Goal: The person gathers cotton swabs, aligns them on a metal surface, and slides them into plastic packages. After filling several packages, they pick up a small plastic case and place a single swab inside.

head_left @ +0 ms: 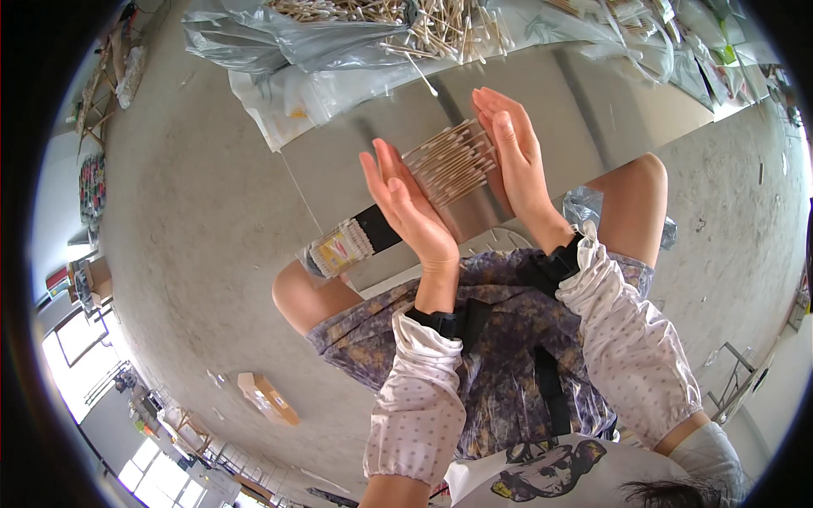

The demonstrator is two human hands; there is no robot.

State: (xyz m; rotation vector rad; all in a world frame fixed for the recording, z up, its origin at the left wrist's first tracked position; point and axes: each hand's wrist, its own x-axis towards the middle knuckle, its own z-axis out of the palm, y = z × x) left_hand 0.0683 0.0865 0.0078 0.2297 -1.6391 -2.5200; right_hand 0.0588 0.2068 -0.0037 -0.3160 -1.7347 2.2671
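Note:
A loose bundle of wooden cotton swabs (453, 162) lies on the shiny metal tabletop (542, 114), its sticks roughly side by side. My left hand (412, 212) stands along one end of the bundle, fingers stretched out and palm turned inward. Facing it across the swabs is my right hand (521, 165), flat with straight fingers, close to the white tips on that side. Neither hand is closed around the sticks. Beside my left wrist, a clear pack of cotton swabs (341, 247) with a yellow and white label sits by a black strip at the table's edge.
A big heap of loose cotton swabs (432, 25) spreads over a grey plastic bag (254, 41) at the far side. Further clear plastic bags (648, 42) lie at the far right. A cardboard box (268, 398) is on the concrete floor to the left.

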